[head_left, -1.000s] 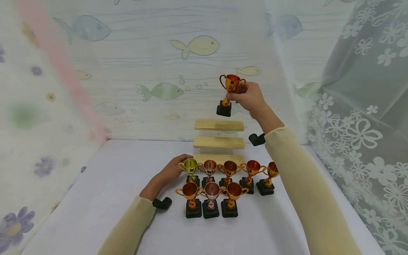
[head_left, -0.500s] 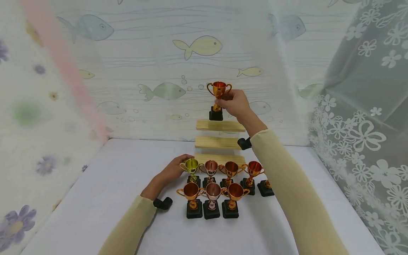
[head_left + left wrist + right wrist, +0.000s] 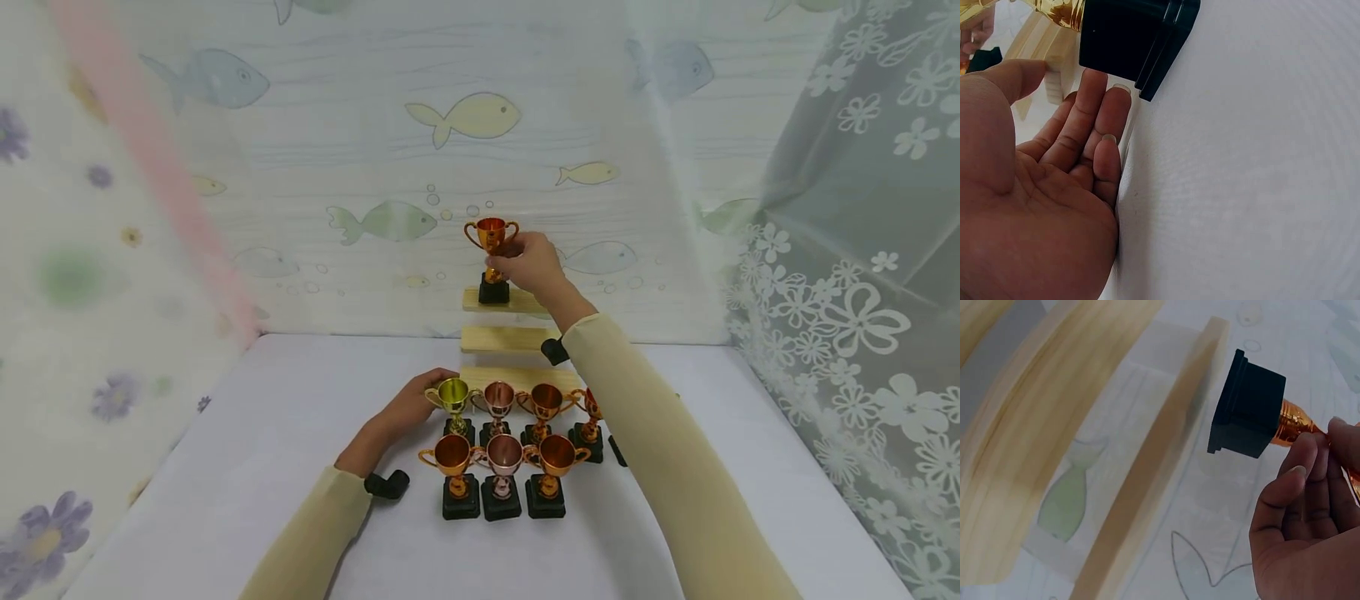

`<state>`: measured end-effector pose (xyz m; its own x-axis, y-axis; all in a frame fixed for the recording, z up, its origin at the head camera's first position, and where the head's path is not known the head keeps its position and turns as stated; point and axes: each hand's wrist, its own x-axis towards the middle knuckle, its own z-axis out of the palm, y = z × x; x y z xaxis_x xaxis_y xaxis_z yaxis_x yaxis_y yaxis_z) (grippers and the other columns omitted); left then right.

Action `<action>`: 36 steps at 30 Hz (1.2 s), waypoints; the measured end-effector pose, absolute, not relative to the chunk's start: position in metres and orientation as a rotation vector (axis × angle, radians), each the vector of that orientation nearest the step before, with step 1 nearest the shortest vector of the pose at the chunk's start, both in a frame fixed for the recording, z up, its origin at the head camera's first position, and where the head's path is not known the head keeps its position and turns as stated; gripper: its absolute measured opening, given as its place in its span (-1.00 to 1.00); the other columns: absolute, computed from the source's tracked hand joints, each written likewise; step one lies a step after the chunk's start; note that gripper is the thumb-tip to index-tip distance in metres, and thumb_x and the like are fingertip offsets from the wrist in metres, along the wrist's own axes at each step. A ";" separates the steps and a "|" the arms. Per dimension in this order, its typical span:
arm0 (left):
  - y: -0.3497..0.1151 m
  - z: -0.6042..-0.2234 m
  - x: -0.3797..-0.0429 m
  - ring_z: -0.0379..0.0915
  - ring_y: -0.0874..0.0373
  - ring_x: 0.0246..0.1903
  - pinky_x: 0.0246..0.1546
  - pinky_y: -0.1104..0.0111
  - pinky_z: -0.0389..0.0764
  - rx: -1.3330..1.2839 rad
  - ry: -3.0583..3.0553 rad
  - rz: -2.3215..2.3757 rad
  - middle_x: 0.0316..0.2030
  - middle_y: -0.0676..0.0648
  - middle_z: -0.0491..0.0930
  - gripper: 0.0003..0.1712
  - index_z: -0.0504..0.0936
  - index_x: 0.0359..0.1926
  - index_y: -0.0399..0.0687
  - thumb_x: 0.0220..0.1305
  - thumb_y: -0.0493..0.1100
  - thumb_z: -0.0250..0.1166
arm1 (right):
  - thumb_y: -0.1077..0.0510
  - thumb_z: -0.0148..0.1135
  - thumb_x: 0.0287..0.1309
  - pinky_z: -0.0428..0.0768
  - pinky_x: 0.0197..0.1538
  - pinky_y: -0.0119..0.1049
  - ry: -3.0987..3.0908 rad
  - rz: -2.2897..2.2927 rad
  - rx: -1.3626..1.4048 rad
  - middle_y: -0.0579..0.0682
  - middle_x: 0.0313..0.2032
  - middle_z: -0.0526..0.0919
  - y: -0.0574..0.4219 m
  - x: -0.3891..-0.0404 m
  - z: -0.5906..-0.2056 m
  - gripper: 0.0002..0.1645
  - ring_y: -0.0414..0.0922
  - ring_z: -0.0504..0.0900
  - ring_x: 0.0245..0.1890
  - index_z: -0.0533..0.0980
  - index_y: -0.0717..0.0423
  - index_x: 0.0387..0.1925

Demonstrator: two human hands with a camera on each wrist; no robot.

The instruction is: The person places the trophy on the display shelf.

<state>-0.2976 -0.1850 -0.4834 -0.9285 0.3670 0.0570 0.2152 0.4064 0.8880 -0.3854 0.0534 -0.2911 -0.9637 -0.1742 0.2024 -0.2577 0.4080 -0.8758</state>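
My right hand (image 3: pixel 531 262) pinches an orange-gold mini trophy cup (image 3: pixel 491 237) by its stem, holding it upright. Its black square base (image 3: pixel 1250 406) shows a small gap to the top plank (image 3: pixel 1147 462) in the right wrist view. From the head, that base overlaps the left end of the wooden rack's top plank (image 3: pixel 528 305). Down on the table, my left hand (image 3: pixel 405 406) lies beside the rack's lower left end, its thumb (image 3: pixel 1025 76) right at the wood and its fingers loosely bent. A yellow-gold trophy (image 3: pixel 453 395) stands close to those fingers.
In front of the rack, several trophies stand in two rows, among them a rose-coloured cup (image 3: pixel 504 454) and an orange one (image 3: pixel 558 456). My right sleeve (image 3: pixel 667 442) hides part of the back row. Lower planks (image 3: pixel 504 339) sit beneath the top one.
My right hand has carried the orange-gold trophy left and down, from above the rack to its top plank's left end. The left hand stays at the rack's lower left.
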 end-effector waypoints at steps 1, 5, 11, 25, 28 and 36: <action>-0.185 -0.484 -0.298 0.30 -0.09 0.33 0.36 -0.09 0.22 0.517 2.510 1.548 0.19 -0.09 0.54 -0.62 0.54 0.23 -0.04 0.45 -0.14 0.17 | 0.07 0.40 0.21 0.61 -0.21 -0.24 -2.576 1.609 0.383 0.06 -0.19 0.69 0.052 -0.385 -0.292 -0.68 -0.02 0.67 -0.26 0.61 0.16 -0.08; -0.186 -0.488 -0.300 0.30 -0.04 0.33 0.38 -0.06 0.21 0.504 2.511 1.542 0.18 -0.02 0.55 -0.64 0.56 0.21 0.05 0.45 -0.10 0.18 | 0.07 0.40 0.21 0.56 -0.27 -0.28 -2.586 1.604 0.332 0.07 -0.19 0.70 0.049 -0.383 -0.293 -0.67 0.05 0.69 -0.22 0.61 0.16 -0.07; -0.185 -0.486 -0.298 0.32 -0.03 0.32 0.37 -0.06 0.23 0.477 2.502 1.545 0.17 0.00 0.56 -0.64 0.56 0.21 0.05 0.45 -0.10 0.17 | 0.10 0.38 0.23 0.60 -0.18 -0.20 -2.591 1.659 0.307 0.08 -0.15 0.69 0.046 -0.382 -0.294 -0.67 0.06 0.69 -0.20 0.60 0.18 -0.04; -0.184 -0.484 -0.297 0.34 -0.03 0.30 0.34 -0.06 0.26 0.493 2.523 1.537 0.15 -0.02 0.57 -0.64 0.55 0.21 0.00 0.45 -0.14 0.15 | 0.16 0.33 0.27 0.61 0.03 0.02 -2.573 1.755 0.323 0.14 -0.11 0.68 0.045 -0.386 -0.299 -0.69 0.14 0.65 -0.15 0.61 0.23 -0.01; -0.185 -0.483 -0.297 0.34 -0.05 0.29 0.33 -0.08 0.27 0.507 2.512 1.547 0.15 -0.04 0.57 -0.63 0.54 0.22 -0.02 0.44 -0.15 0.16 | 0.15 0.34 0.26 0.62 0.02 0.00 -2.579 1.742 0.319 0.14 -0.12 0.69 0.045 -0.386 -0.299 -0.70 0.14 0.66 -0.15 0.62 0.23 -0.03; -0.186 -0.485 -0.298 0.34 -0.03 0.29 0.35 -0.07 0.25 0.486 2.485 1.568 0.13 -0.01 0.57 -0.65 0.56 0.20 0.04 0.45 -0.10 0.16 | 0.16 0.33 0.27 0.61 0.04 0.02 -2.584 1.741 0.317 0.13 -0.14 0.68 0.044 -0.388 -0.301 -0.72 0.14 0.64 -0.16 0.63 0.22 -0.05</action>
<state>-0.2976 -0.1857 -0.4853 -0.9338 0.3561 0.0349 0.1847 0.3961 0.8994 -0.3883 0.0443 -0.3007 -0.9795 -0.1615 0.1207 -0.1725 0.3615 -0.9163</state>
